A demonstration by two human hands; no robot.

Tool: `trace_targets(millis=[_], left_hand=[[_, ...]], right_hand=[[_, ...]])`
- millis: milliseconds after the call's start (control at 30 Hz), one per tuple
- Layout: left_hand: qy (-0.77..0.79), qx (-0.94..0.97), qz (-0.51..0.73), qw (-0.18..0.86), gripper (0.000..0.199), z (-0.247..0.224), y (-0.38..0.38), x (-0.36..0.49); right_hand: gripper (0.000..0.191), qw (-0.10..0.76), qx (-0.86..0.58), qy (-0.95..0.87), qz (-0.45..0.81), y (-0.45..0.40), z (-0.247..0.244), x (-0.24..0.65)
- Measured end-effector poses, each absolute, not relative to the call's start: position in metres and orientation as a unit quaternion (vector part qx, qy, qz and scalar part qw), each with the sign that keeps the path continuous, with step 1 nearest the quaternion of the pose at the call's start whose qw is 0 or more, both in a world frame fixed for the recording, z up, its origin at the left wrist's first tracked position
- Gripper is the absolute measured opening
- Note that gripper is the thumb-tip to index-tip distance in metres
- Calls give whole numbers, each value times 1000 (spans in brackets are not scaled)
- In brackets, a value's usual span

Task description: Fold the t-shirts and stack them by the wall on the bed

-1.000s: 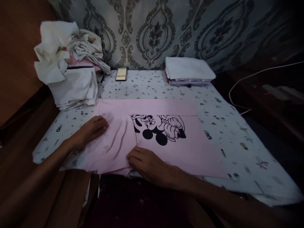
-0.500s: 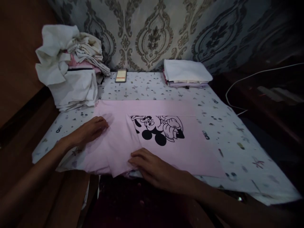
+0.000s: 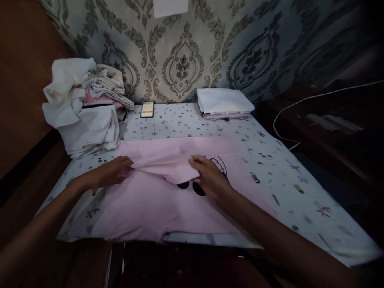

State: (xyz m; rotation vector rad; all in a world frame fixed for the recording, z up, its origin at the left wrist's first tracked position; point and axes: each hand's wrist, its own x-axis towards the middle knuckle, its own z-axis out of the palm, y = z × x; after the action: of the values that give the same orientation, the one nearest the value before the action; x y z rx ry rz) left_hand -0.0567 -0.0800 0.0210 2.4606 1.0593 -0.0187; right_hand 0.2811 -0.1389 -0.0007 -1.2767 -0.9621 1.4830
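Observation:
A pink T-shirt with a black cartoon mouse print lies spread on the patterned bed sheet. My left hand pinches its fabric near the left side. Raised in my right hand, the free end of the sleeve is held between thumb and fingers over the print. Between my two hands the cloth is stretched and creased, and it covers much of the print.
A heap of white and pale clothes stands at the left by the wooden panel. Against the wall are a small pale box-like object and a folded stack of clothes. A white cable curves at the right.
My right hand has moved up and away from the near edge, carrying the sleeve across the print. My left hand stays close to the same spot. The view has tilted up slightly.

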Motion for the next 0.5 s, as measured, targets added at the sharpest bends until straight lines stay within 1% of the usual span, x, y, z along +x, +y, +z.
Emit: trace_targets(millis=[33, 100, 200, 267, 333, 400, 500], left_hand=[[403, 879, -3, 253, 37, 22, -74, -57], [452, 837, 3, 308, 34, 20, -62, -56], [508, 777, 28, 371, 42, 13, -50, -52], [518, 762, 51, 386, 39, 9, -46, -49], [514, 760, 61, 393, 35, 7, -45, -48], [507, 763, 68, 395, 33, 7, -46, -48], [505, 761, 96, 396, 32, 8, -47, -48]], right_hand=[[12, 467, -553, -327, 607, -131, -4, 288], [13, 449, -583, -288, 613, -123, -10, 299], [16, 412, -593, -362, 590, -120, -16, 305], [13, 400, -598, -462, 518, -117, -15, 305], [11, 377, -597, -578, 409, -110, -12, 303], [16, 321, -594, -673, 303, -100, -10, 300], [26, 232, -581, -756, 192, -89, -10, 291]])
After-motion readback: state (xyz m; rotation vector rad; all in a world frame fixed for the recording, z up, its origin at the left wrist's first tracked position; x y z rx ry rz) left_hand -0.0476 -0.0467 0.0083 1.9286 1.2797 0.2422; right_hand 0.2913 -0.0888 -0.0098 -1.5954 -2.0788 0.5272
